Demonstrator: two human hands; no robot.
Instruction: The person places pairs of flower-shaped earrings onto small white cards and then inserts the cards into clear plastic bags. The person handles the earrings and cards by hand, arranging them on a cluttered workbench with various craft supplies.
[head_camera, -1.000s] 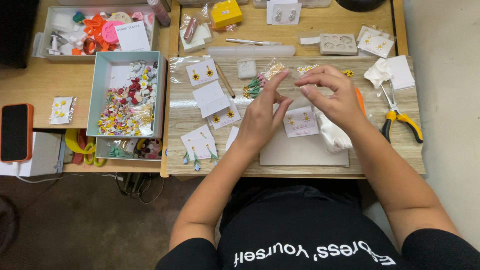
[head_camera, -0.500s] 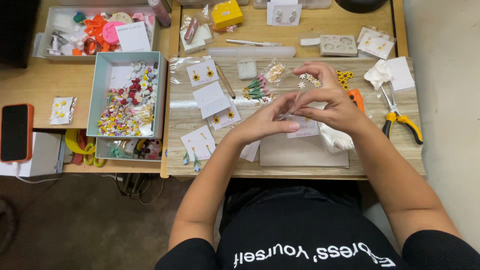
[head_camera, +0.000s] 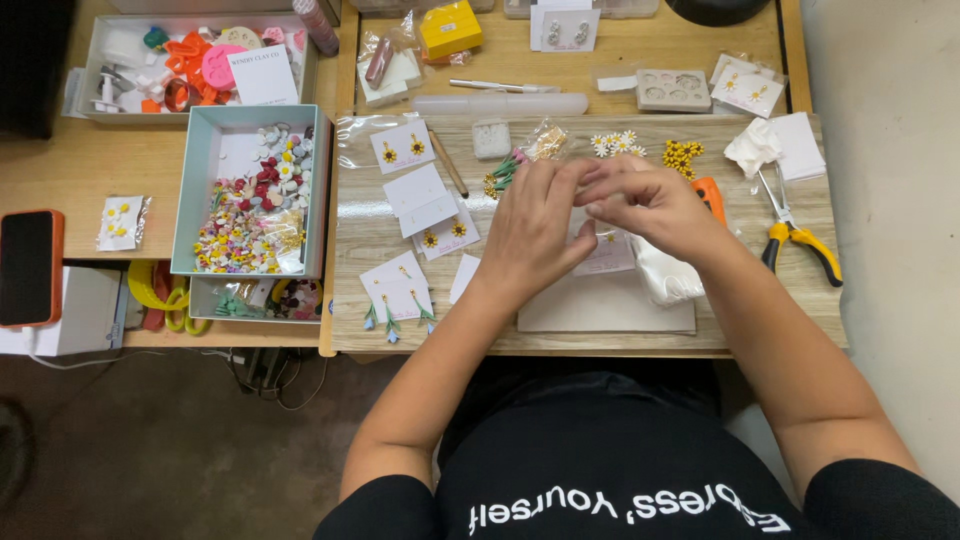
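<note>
Two hands together over the desk (head_camera: 780, 290): left hand (head_camera: 535, 225) and right hand (head_camera: 650, 205), fingertips pinched on one small earring card (head_camera: 610, 250). Beside them, one teal box (head_camera: 190, 200) full of small coloured flower pieces; one yellow-handled pliers (head_camera: 800, 235).

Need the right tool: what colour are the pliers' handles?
Yellow and black, on the pliers at the table's right edge; head view.
</note>
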